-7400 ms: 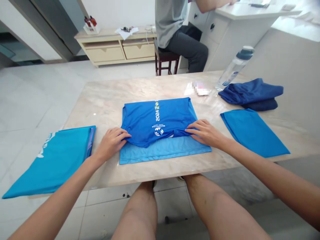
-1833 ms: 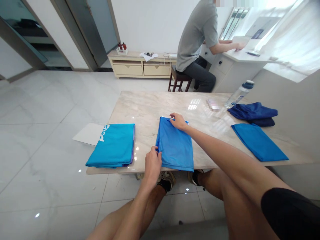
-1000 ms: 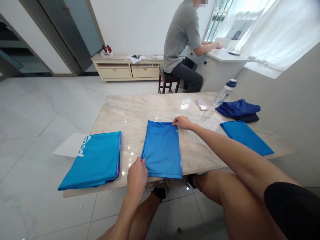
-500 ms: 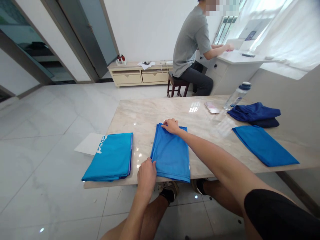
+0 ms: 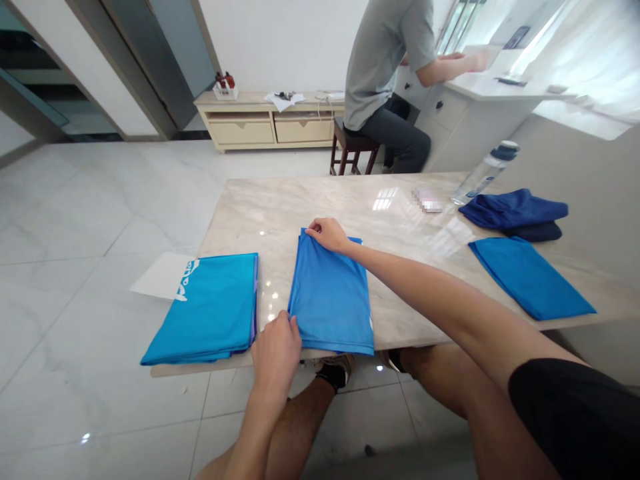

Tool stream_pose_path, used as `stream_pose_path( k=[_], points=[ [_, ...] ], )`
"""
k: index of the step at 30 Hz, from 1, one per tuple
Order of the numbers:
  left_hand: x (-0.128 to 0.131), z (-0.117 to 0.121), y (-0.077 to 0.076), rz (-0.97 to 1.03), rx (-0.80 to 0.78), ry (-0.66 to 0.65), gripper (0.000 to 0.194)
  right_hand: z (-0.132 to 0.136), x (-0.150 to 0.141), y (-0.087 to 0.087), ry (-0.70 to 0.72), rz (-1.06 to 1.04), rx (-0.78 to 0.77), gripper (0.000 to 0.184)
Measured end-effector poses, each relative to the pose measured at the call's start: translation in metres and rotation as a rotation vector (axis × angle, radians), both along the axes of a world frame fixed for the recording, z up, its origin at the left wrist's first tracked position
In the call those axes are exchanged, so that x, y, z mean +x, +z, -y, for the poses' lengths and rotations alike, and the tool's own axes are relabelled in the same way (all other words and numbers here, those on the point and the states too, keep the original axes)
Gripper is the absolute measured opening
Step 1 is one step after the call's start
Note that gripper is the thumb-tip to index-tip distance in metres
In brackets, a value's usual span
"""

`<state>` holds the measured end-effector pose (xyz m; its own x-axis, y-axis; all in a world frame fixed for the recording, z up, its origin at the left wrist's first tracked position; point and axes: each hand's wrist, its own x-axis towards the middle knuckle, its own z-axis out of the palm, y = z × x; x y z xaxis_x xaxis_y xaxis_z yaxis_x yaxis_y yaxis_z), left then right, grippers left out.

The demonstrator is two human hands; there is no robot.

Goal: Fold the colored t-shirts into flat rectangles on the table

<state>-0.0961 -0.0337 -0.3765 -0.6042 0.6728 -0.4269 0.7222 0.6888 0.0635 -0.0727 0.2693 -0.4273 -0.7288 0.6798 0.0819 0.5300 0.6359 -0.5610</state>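
A folded blue shirt lies flat on the marble-patterned table, its hem reaching the near edge. My left hand is closed in a pinch on the shirt's left side, close to its lower corner. Across the far left corner of the same shirt, my right hand pinches the fabric between thumb and fingers. To the left sits a stack of folded shirts, the top one brighter blue with white lettering and a purple edge below it. Another folded blue shirt rests at the right.
A crumpled navy garment and a clear water bottle are at the table's right. White paper sticks out by the stack. Beyond the table, a person in a grey shirt sits on a stool near a low cabinet.
The view has tilted downward and shifted a little. My right hand has slid nearer the shirt's far left corner, and the shirt lies slightly closer to the stack.
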Motion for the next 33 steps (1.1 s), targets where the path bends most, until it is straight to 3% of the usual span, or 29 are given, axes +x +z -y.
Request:
stream_pose_path(
  k=[5,11,16,20,22,24,27,29,33],
  points=[
    [-0.004,0.003,-0.002,-0.027,0.024,0.033,0.041,0.009,0.002,0.011,-0.011,0.046,0.131,0.028],
    [-0.009,0.005,0.001,-0.098,0.035,0.093,0.046,0.023,0.064,0.023,0.076,0.126,0.317,0.038],
    [-0.015,0.007,-0.001,-0.149,0.033,0.12,0.048,0.035,0.122,0.007,0.12,0.227,0.29,0.048],
    [-0.012,0.011,-0.002,-0.281,0.107,0.129,0.048,0.047,0.15,-0.011,0.322,0.195,0.266,0.058],
    [-0.007,0.01,-0.003,-0.381,0.21,0.039,0.048,0.055,0.153,-0.018,0.384,0.18,0.27,0.061],
    [-0.001,0.007,-0.009,-0.397,0.332,-0.137,0.051,0.064,0.148,-0.023,0.387,0.165,0.274,0.062],
    [0.01,-0.002,-0.03,-0.266,0.443,-0.353,0.058,0.072,0.131,-0.03,0.425,0.135,0.246,0.062],
    [0.015,-0.006,-0.047,-0.197,0.444,-0.37,0.062,0.072,0.12,-0.035,0.478,0.12,0.21,0.061],
    [0.01,-0.002,-0.072,-0.205,0.394,-0.252,0.069,0.06,0.108,-0.044,0.509,0.113,0.162,0.063]
  ],
)
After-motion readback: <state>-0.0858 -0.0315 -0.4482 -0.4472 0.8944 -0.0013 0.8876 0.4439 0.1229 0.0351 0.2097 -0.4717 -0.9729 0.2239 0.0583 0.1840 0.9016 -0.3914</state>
